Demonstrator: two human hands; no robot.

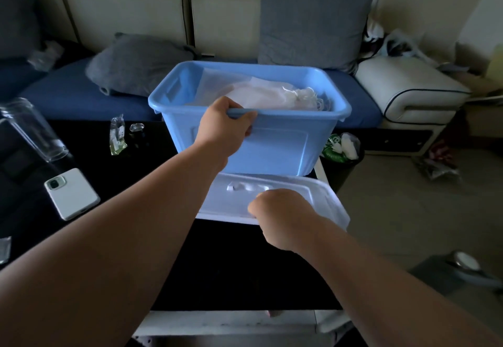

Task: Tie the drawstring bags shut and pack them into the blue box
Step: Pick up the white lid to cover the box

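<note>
Packing looks nearly done: white bags (pixel 272 96) lie inside the box (pixel 277 150), at 12 o'clock on the table (pixel 231 265), and none shows outside it. Whether each is tied cannot be told. The left hand (pixel 224 126) grips the box's near rim; the right hand (pixel 277 216) seems to pinch the lid (pixel 321 199), which lies flat at 6 o'clock of the box. A phone (pixel 72 193) at 9 o'clock and a jar (pixel 32 129) at 10 stand well apart, blocking nothing.
</note>
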